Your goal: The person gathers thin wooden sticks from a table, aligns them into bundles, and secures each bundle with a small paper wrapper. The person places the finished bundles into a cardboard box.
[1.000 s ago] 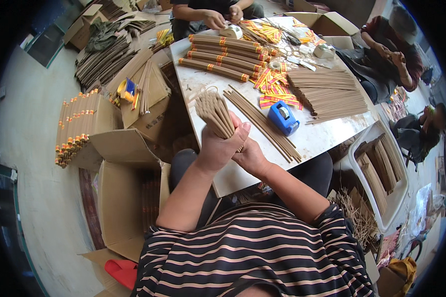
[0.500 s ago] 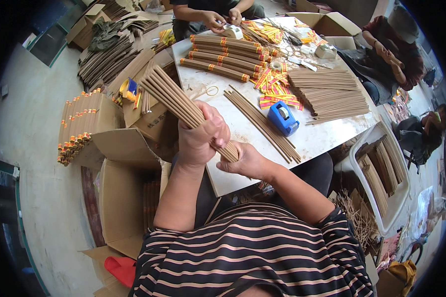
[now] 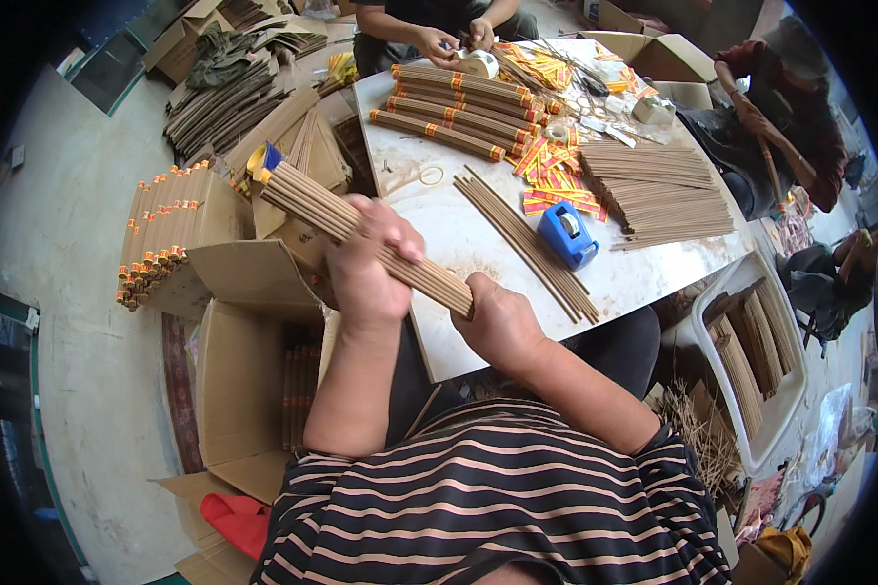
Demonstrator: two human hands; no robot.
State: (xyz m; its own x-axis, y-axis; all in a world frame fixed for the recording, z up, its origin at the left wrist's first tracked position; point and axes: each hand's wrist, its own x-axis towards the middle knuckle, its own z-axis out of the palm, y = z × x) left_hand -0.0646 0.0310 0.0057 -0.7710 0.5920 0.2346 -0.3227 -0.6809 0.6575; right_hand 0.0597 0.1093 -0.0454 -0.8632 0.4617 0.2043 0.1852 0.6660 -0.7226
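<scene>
Where the two hands were pressed close together a second ago, with the stick ends raised toward the viewer, they now stand apart, and the bundle of brown sticks (image 3: 429, 281) slants from upper left to lower right between the person and the table. The left hand (image 3: 373, 273), slightly blurred, has its fingers wrapped around the bundle's middle; the right hand (image 3: 502, 327) has its fingers curled about the lower end. Held at two places, the bundle seems steadier for handling.

Beyond it, the white table (image 3: 644, 261) carries a slanting row of loose sticks (image 3: 525, 244), a blue tape dispenser (image 3: 568, 237), scattered red-and-yellow paper slips (image 3: 551, 171), a broad stack of sticks (image 3: 658, 195) on the right and wrapped bundles (image 3: 454, 112) toward the far left. At the far edge, a co-worker's hands (image 3: 439, 44) are near a white tape dispenser (image 3: 480, 64).

Around the room, an open cardboard box (image 3: 229, 390) stands at left, a white tub (image 3: 778, 395) of sticks at right.
</scene>
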